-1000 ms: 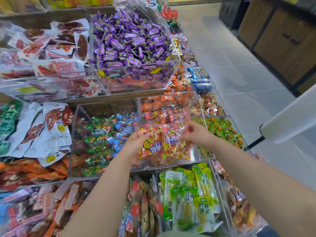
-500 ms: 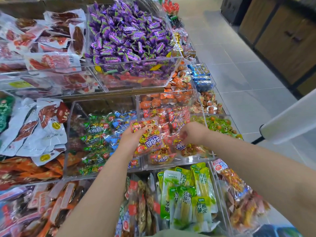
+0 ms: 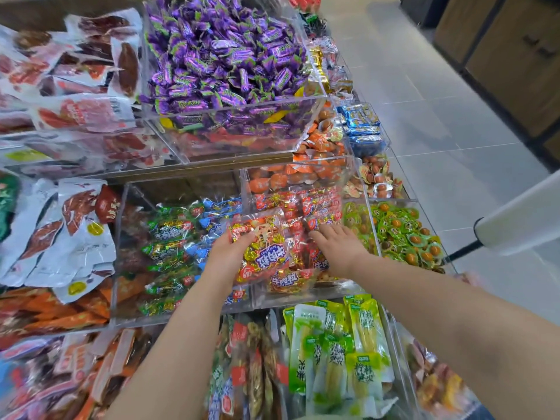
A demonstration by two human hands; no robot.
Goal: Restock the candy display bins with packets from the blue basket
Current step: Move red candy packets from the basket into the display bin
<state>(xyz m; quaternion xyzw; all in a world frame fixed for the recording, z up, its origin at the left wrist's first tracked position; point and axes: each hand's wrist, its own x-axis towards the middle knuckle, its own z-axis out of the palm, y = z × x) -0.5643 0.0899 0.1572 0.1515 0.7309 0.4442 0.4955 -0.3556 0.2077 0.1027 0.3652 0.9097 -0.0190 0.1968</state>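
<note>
My left hand (image 3: 225,253) grips the left edge of a clear packet of red and gold candies (image 3: 266,253) with a purple label. The packet lies tilted over the clear acrylic bin (image 3: 303,294) that holds more of the same red packets. My right hand (image 3: 336,247) lies flat, fingers straight, pressing down on the red packets at the right side of that bin. The blue basket is not in view.
A bin of green and blue candies (image 3: 178,256) is on the left, green-wrapped snacks (image 3: 403,234) on the right, purple candies (image 3: 224,59) on the shelf above. Green pickle packets (image 3: 336,350) stand in the bin below. A white cart handle (image 3: 521,213) juts in over the tiled aisle.
Both hands lowered the packet from in front of the bin down into it. My right hand let go of the packet and now lies flat on the packets beside it.
</note>
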